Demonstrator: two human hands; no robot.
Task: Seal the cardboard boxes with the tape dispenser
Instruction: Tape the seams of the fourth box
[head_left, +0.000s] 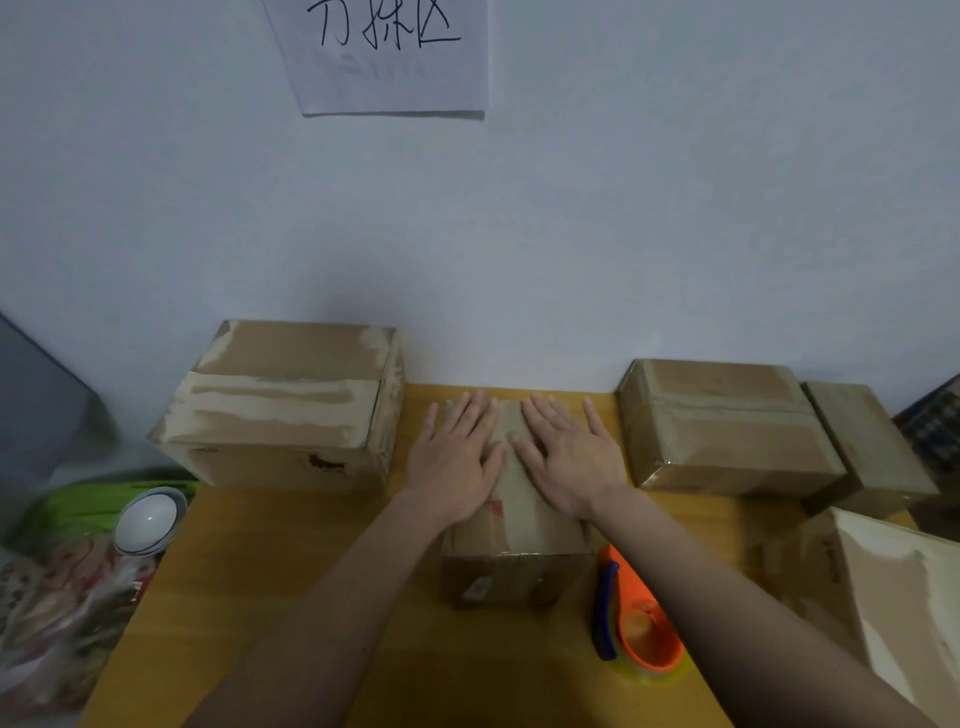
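Both your hands are down flat on the small cardboard box (514, 519) in the middle of the wooden table (270, 597), palms on its top, fingers straight and spread, pointing toward the wall. Your left hand (457, 457) covers the left half of the lid, your right hand (566, 457) the right half, thumbs nearly meeting over the centre line where the flaps come together; neither hand curls round anything, they only press. The box sits square to you, its near face showing a torn label and glossy strips of old tape. The tape dispenser (636, 618), orange with a blue handle and a roll of clear tape, lies on the table just beside the box's near right corner, under your right forearm, and no hand touches it. To the left of your box, against the wall, stands a large cardboard box (280, 410) with its flaps shut and pale patches where the paper has torn away. To the right, also by the wall, a medium box (727, 431) shows shiny tape across its top, with a narrower box (872, 447) touching its right side. Another box (893, 597) juts in at the right edge, close to you. On the wall above hangs a sheet of paper (395, 57) with handwritten characters. Off the table's left edge sit a white bowl (148, 522) and some crumpled plastic bags (62, 597).
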